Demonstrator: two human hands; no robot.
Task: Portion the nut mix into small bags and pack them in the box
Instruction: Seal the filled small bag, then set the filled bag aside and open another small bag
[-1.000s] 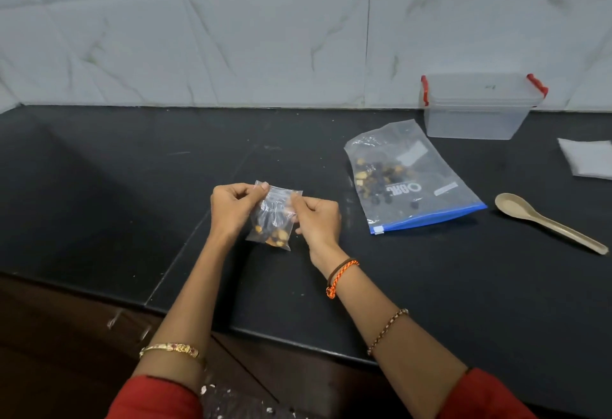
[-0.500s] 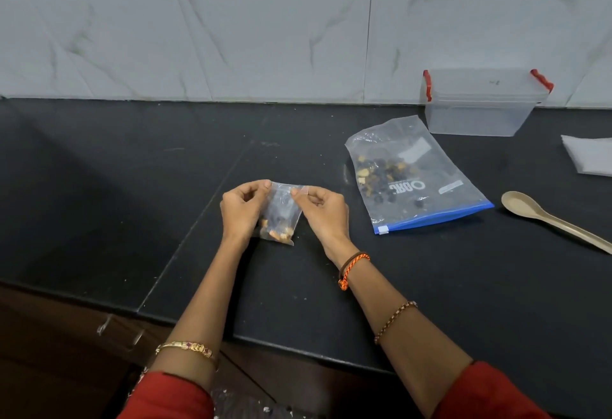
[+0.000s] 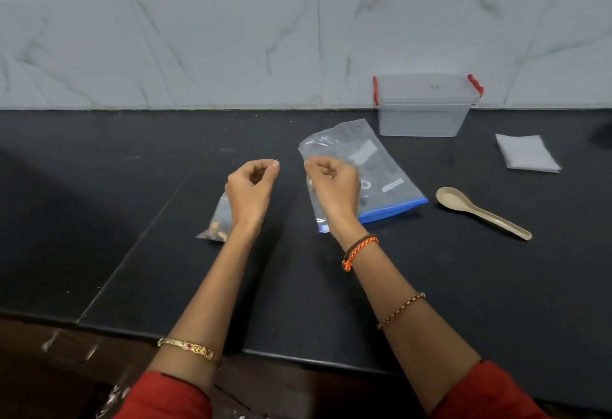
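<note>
A small clear bag [image 3: 217, 223] with some nut mix lies on the black counter, partly hidden behind my left wrist. My left hand [image 3: 250, 192] hovers just above and to the right of it, fingers loosely curled and holding nothing. My right hand [image 3: 334, 187] is raised in the same loose curl, also with nothing in it, in front of the large zip bag of nut mix [image 3: 384, 167] with a blue seal strip. The clear plastic box [image 3: 424, 117] with red clips stands lidded at the back right against the wall.
A beige spoon [image 3: 480, 211] lies right of the zip bag. A flat white stack [image 3: 526, 153] sits at the far right. The counter's front edge [image 3: 298, 357] runs below my forearms, and a tiled wall closes the back.
Both hands have let go of the small bag, which now lies on the counter by my left wrist. The hands have lifted and drawn apart.
</note>
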